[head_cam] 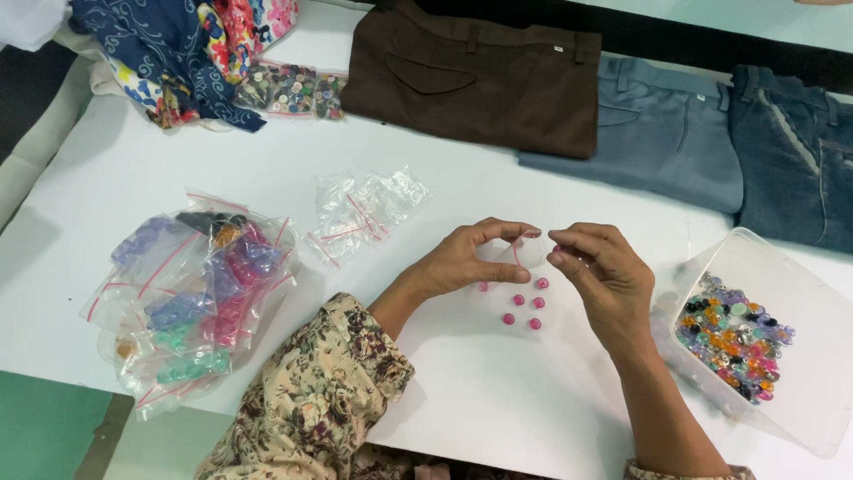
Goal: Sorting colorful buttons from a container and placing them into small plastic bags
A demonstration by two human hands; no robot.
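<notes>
My left hand point(471, 260) and my right hand point(600, 271) meet above the white table point(462, 400), both pinching a small clear zip bag point(524, 252) with a red strip between their fingertips. Just below the bag, several small pink buttons point(526, 307) lie loose on the table, close to my left palm. Whether the bag holds anything I cannot tell.
A clear plastic tub point(800, 293) of mixed coloured buttons stands at the right. Bags of sorted coloured buttons point(191, 298) lie at the left, empty zip bags point(364, 213) in the middle. Brown trousers point(480, 76), grey trousers point(662, 133), jeans point(795, 151) and patterned cloth point(187, 53) line the far side.
</notes>
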